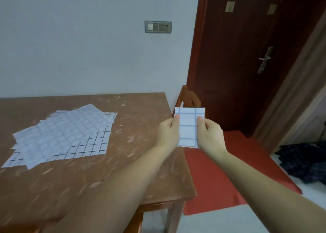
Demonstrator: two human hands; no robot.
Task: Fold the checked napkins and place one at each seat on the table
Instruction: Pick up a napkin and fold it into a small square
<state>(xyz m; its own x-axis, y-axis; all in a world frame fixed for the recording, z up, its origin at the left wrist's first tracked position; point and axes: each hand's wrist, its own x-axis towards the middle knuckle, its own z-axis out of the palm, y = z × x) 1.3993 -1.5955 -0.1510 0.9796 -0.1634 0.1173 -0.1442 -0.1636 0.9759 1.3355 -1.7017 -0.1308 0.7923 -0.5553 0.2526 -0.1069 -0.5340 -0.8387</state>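
Left hand: pinches the left side of the folded napkin, thumb on the front face.
Right hand: pinches the right side the same way, thumb on front, fingers hidden behind.
Folded napkin: small checked rectangle, held in the air between both hands, just past the bench's right edge and in front of the chair. Not resting on anything.
Step (judged): fold looks done; setting it down at a seat is not yet done.
Risk 1: the layers could spring open if one pinch lets go first; thin sheet, nothing pressing the crease.
Risk 2: it hangs beyond the edge, so an early release would drop it to the floor instead of the bench.
Risk 3: reaching back over the loose pile could scatter the sheets.
Bench: brown patterned top, wooden frame, far side against the wall.
Pile: unfolded checked napkins fanned out on the left half, overlapping.
Chair: wooden back showing beyond the far right corner.
Floor: red cloth right of the bench; dark clothing further right.
Room: pale wall with switch plate; dark red door, metal handle.
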